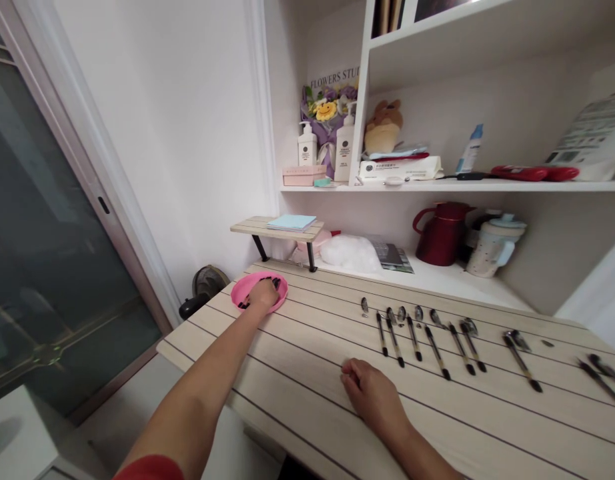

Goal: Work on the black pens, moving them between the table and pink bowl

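Note:
My left hand point(264, 293) reaches into a pink bowl point(236, 285) at the left of the table. Small black pieces point(275, 283) lie in the bowl around it; its fingertips are hidden, so I cannot tell what they grip. My right hand point(370, 387) rests on the tabletop with its fingers curled closed, and nothing shows in it. Beyond and to its right, several slim pen-like sticks point(437, 352) with black ends lie in a slanting row. Small dark, shiny rounded pieces point(418, 313) lie by their far ends, too blurred to name.
A small raised stand point(247, 225) holding blue paper point(292, 221) is behind the bowl. A red jug point(440, 233) and a pale bottle point(495, 247) stand at the back, under a loaded white shelf point(437, 187). A fan point(207, 287) sits beyond the table's left edge.

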Action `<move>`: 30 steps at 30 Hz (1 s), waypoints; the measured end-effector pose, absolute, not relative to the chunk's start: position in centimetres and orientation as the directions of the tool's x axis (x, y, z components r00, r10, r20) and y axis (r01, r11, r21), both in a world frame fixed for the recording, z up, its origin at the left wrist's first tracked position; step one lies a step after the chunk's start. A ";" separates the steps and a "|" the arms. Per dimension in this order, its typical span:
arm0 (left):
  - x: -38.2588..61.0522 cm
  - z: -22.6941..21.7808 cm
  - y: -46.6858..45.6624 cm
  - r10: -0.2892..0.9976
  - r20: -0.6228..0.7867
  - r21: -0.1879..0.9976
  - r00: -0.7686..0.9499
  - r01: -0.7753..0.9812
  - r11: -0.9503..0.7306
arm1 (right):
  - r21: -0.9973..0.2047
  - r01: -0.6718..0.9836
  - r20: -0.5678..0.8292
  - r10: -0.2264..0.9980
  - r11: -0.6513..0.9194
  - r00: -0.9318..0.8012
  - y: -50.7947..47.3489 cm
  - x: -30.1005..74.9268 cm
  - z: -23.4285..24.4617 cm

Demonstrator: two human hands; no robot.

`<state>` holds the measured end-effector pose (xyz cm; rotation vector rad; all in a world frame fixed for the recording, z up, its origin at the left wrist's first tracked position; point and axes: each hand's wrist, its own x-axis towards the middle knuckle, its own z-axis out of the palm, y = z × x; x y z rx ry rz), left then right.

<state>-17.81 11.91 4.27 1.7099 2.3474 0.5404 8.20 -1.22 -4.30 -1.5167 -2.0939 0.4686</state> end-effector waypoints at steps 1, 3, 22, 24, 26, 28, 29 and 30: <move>-17.1 4.3 11.9 0.953 0.082 0.397 -0.292 0.887 0.238 | -0.551 0.773 0.196 0.949 0.316 -0.248 -1.2 8.2 -4.3; -15.2 4.1 12.0 0.969 0.120 0.408 -0.217 0.900 0.151 | -0.554 0.772 0.194 0.950 0.312 -0.245 -1.2 8.2 -4.2; 1.1 0.5 16.4 0.995 -0.096 0.578 -0.020 0.813 0.072 | -0.512 0.825 0.185 0.969 0.239 -0.166 4.9 11.4 -0.1; 0.4 0.6 16.0 0.996 -0.087 0.574 -0.026 0.816 0.071 | -0.440 0.888 0.204 0.978 0.133 -0.045 7.7 12.8 1.1; 0.1 0.6 15.1 0.996 -0.084 0.565 -0.013 0.823 0.058 | -0.442 0.894 0.207 0.978 0.075 0.020 10.3 14.2 1.8; 0.3 0.3 14.0 0.996 -0.086 0.553 0.019 0.832 0.032 | -0.453 0.891 0.208 0.975 0.025 0.079 12.5 15.3 1.9; 0.7 0.1 13.3 0.995 -0.087 0.547 0.039 0.837 0.015 | -0.461 0.888 0.207 0.973 0.006 0.101 13.4 15.7 1.9; 1.2 -0.2 12.7 0.994 -0.088 0.542 0.059 0.840 -0.001 | -0.470 0.883 0.206 0.971 -0.009 0.120 14.1 16.1 1.8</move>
